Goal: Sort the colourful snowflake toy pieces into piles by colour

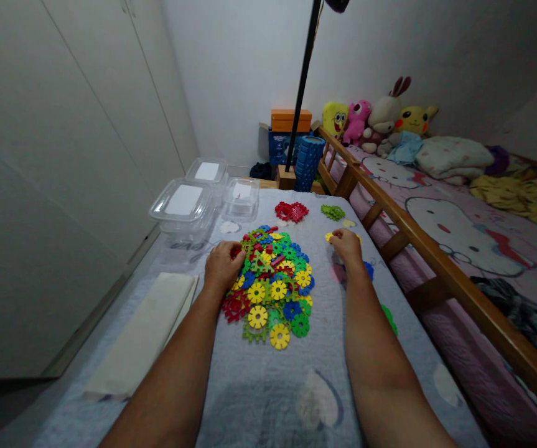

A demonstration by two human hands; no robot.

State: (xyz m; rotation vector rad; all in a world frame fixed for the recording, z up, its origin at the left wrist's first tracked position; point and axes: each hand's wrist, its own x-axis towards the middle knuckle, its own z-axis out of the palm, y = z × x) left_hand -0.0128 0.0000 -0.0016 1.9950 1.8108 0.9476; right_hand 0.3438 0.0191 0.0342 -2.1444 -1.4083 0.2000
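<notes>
A heap of plastic gear-shaped discs (275, 283) in yellow, blue, green and red lies on a grey-blue blanket (259, 386). My left hand (222, 264) rests curled on the heap's left edge, fingers closed among the pieces. My right hand (346, 244) is to the right of the heap, pinching a yellow disc (330, 237) at its fingertips. Small sorted groups lie beyond: red discs (291, 211) and green discs (332, 212). A blue disc (368, 270) and a green disc (389, 317) show beside my right forearm.
Three clear plastic boxes (186, 208) stand at the blanket's far left. A folded white cloth (149, 330) lies at left. A wooden bed rail (436, 255) runs along the right, with plush toys (375, 121) on the bed. A black pole (302, 87) rises behind.
</notes>
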